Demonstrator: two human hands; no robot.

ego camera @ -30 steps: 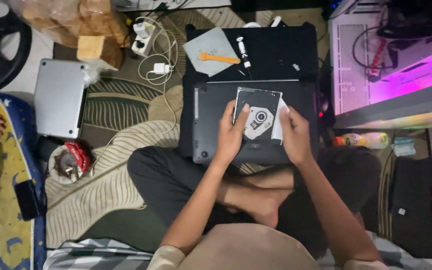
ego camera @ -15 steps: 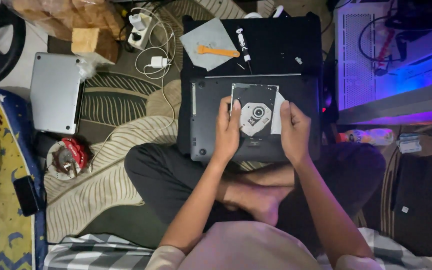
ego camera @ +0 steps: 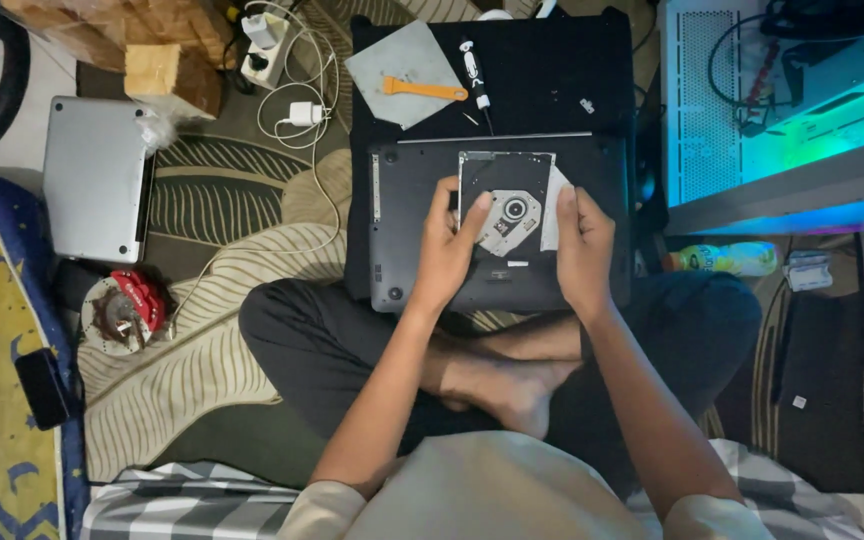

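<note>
I sit cross-legged on a patterned rug with an upside-down black laptop (ego camera: 422,270) in front of my knees. A slim optical disc drive (ego camera: 512,200) with its round hub showing is held over the laptop's underside. My left hand (ego camera: 447,250) grips the drive's left edge, index finger laid across its top. My right hand (ego camera: 582,245) holds the right edge, where a white sheet (ego camera: 555,190) sticks out from under the drive.
Beyond the laptop a black mat (ego camera: 552,70) carries a grey sheet (ego camera: 397,60), an orange pry tool (ego camera: 424,90) and a pen-like driver (ego camera: 474,70). A silver laptop (ego camera: 97,190) lies left. A lit computer case (ego camera: 782,100) stands right, a bottle (ego camera: 722,258) beside it. Chargers and cables (ego camera: 292,100) lie at the back.
The case light has gone from pink through blue to cyan-green. The view has shifted slightly; both hands stay on the drive, with the left index finger now across its top.
</note>
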